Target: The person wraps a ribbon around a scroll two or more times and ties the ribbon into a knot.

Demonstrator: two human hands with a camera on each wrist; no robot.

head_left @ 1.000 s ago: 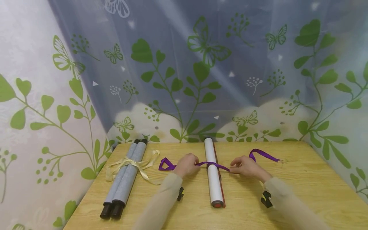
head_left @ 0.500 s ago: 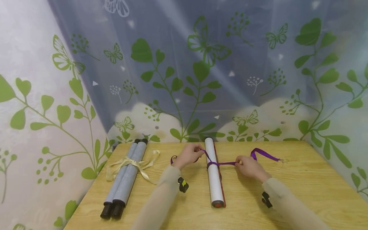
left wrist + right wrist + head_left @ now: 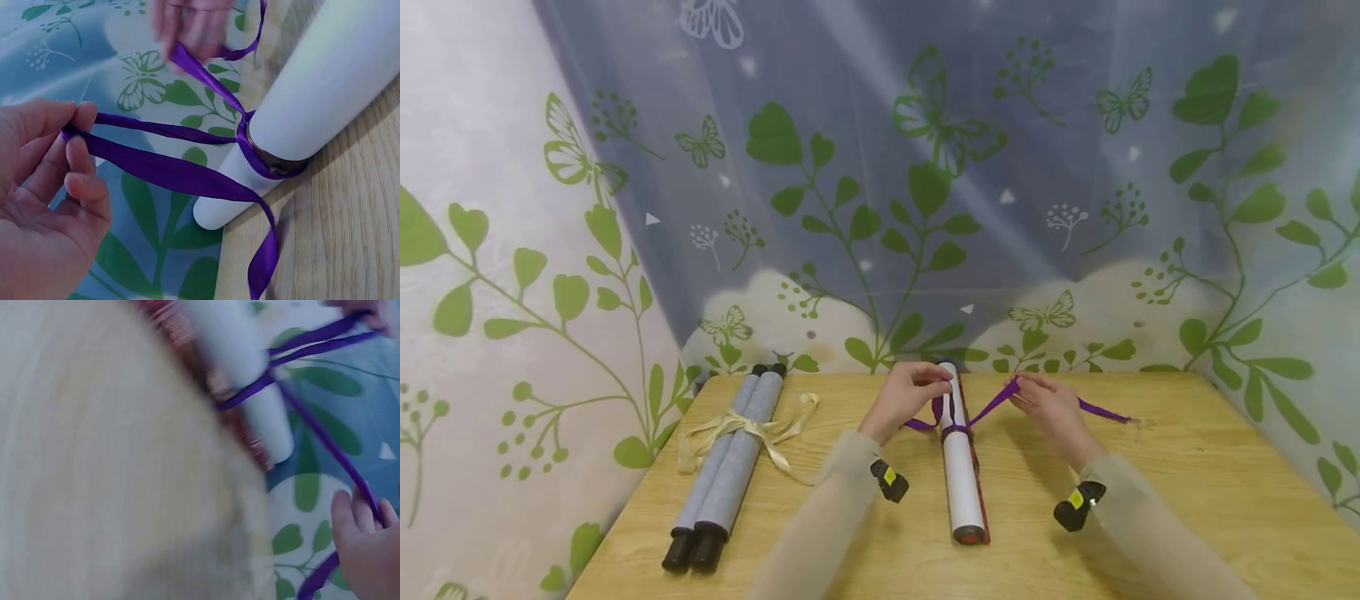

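A white rolled scroll [image 3: 962, 487] lies lengthwise on the wooden table, with a red strip [image 3: 978, 479] along its right side. Purple ribbon [image 3: 992, 403] goes around its middle. Above the scroll's far half, my left hand [image 3: 908, 397] pinches one ribbon length, folded into a loop; the left wrist view shows this doubled ribbon [image 3: 169, 172] between thumb and fingers. To the scroll's right, my right hand [image 3: 1054, 410] holds the other length raised and taut. That hand is blurred in the left wrist view. The ribbon's right tail trails on the table.
At the left lie two grey-blue scrolls [image 3: 741, 467] with black end knobs, tied together by a cream ribbon [image 3: 790, 429]. A curtain [image 3: 865, 208] with leaf and butterfly prints hangs behind the table [image 3: 1037, 550].
My left hand has moved right and up, over the scroll, and the ribbon in it is now folded into a loop. The right hand has risen, lifting its length from the table.
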